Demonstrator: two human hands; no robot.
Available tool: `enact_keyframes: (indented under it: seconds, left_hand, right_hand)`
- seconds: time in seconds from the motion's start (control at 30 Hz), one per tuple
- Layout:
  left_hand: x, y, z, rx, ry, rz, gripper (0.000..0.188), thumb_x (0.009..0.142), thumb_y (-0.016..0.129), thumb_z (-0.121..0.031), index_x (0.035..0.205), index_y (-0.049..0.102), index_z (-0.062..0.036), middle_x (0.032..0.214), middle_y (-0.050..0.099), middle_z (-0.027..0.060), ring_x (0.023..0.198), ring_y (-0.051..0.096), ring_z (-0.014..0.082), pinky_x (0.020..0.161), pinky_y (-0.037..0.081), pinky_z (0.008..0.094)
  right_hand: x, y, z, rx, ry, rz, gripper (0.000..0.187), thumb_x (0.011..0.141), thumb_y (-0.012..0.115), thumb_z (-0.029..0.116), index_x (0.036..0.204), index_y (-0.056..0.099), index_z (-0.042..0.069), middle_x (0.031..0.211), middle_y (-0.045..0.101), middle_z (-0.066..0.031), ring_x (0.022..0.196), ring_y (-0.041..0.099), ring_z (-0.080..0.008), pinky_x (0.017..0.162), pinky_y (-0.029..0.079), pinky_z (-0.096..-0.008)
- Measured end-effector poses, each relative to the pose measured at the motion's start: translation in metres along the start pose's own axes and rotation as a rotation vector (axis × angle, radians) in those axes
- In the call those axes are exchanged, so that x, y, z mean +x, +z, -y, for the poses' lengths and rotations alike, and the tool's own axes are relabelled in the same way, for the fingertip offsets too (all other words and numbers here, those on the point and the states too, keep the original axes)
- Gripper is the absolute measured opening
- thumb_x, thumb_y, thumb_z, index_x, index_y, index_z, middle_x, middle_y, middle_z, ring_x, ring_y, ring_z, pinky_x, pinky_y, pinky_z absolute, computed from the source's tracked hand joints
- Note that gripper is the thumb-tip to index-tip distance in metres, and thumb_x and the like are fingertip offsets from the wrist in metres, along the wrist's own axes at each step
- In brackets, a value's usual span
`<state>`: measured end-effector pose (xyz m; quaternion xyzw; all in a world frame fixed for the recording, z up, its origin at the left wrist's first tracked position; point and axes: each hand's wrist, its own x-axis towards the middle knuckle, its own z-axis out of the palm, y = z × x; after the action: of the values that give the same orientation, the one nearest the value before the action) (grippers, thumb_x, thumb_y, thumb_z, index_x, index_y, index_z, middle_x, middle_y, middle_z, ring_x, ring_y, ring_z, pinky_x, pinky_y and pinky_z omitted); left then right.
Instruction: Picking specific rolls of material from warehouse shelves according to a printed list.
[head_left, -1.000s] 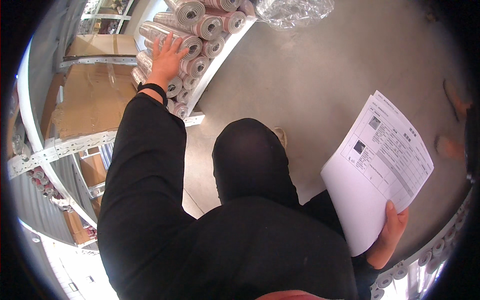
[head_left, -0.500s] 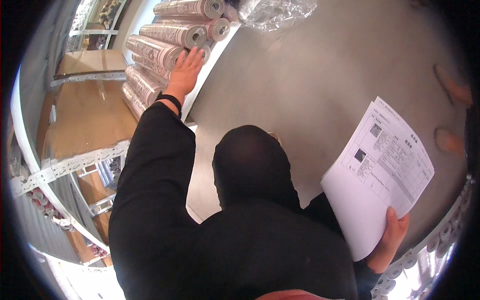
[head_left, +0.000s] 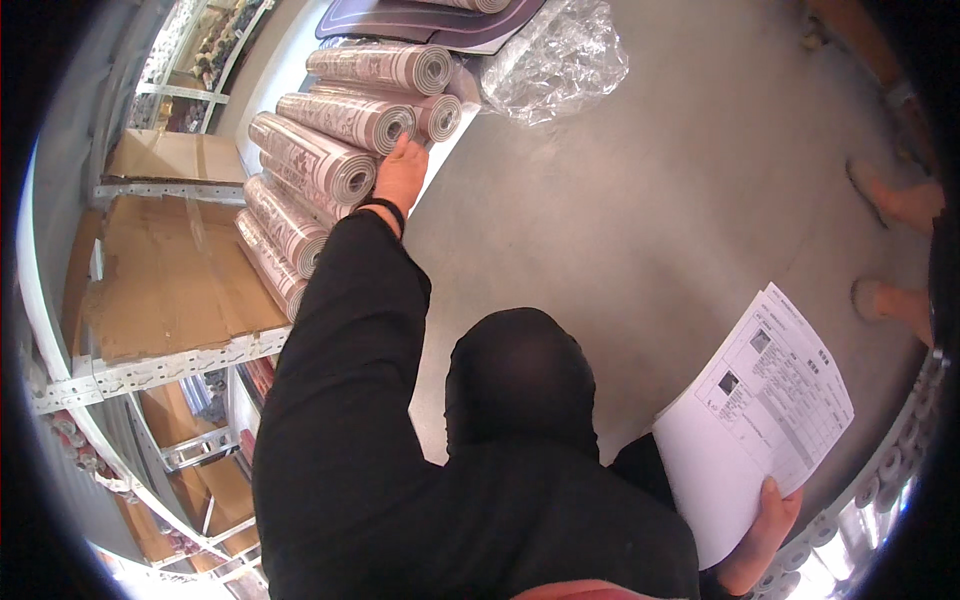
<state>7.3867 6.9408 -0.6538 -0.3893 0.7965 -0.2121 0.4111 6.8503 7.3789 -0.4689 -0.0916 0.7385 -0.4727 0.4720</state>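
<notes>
Pink-and-white patterned rolls in clear wrap (head_left: 310,152): at least seven, stacked beside and beyond my left hand (head_left: 400,180). One crumpled clear plastic bundle (head_left: 555,65) farther out. White printed paper sheets (head_left: 715,485), one sheaf, count unclear, gripped in my right hand (head_left: 768,530). Left arm stretched forward, fingers at a roll's end; touching or grasping, can't tell. Right thumb on top, fingers hidden underneath. Farthest roll cut off above.

Pink-patterned mats (head_left: 312,157) — rolled, stacked lying, upper left, printed white sheets (head_left: 757,425) — lower right
</notes>
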Motion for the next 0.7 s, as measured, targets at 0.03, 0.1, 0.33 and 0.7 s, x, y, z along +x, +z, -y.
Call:
enact_keyframes:
  seconds: [0.03,0.1,0.33,0.7]
  left_hand:
    - [-0.009,-0.005,0.004,0.028,0.012,-0.105,0.035,0.080,0.053,-0.013,0.115,0.052,-0.0117,0.111,0.051,0.0048,0.112,0.043,0.0216,0.109,0.016,0.0443]
    - [-0.028,-0.034,0.015,-0.025,0.067,-0.167,0.036,0.080,0.053,-0.014,0.116,0.052,-0.0111,0.112,0.050,0.0052,0.114,0.043,0.0217,0.109,0.016,0.0438]
    - [-0.061,-0.067,0.017,-0.114,0.081,-0.307,0.039,0.083,0.050,-0.010,0.122,0.049,-0.0123,0.130,0.044,0.0060,0.128,0.034,0.0235,0.110,0.016,0.0438]
    - [-0.079,-0.079,-0.005,-0.240,-0.099,-0.263,0.062,0.077,0.058,-0.010,0.136,0.039,-0.0175,0.132,0.045,0.0038,0.130,0.034,0.0231,0.112,0.011,0.0458]
  right_hand:
    - [0.002,-0.008,-0.008,-0.012,-0.019,0.004,0.051,0.083,0.054,0.008,0.128,0.040,-0.010,0.122,0.053,-0.0205,0.108,0.055,-0.0261,0.095,0.041,-0.0354]
    - [-0.003,-0.010,-0.012,-0.025,-0.034,0.003,0.050,0.083,0.054,0.009,0.128,0.040,-0.010,0.122,0.053,-0.0203,0.108,0.055,-0.0258,0.096,0.040,-0.0353]
    - [0.004,-0.001,-0.002,0.077,-0.088,0.066,0.046,0.080,0.059,0.007,0.121,0.047,-0.009,0.116,0.058,-0.0173,0.105,0.056,-0.0253,0.094,0.041,-0.0364]
    - [0.017,0.003,0.003,0.066,-0.092,0.153,0.048,0.079,0.056,0.003,0.123,0.046,-0.010,0.119,0.056,-0.0176,0.106,0.055,-0.0260,0.095,0.040,-0.0365]
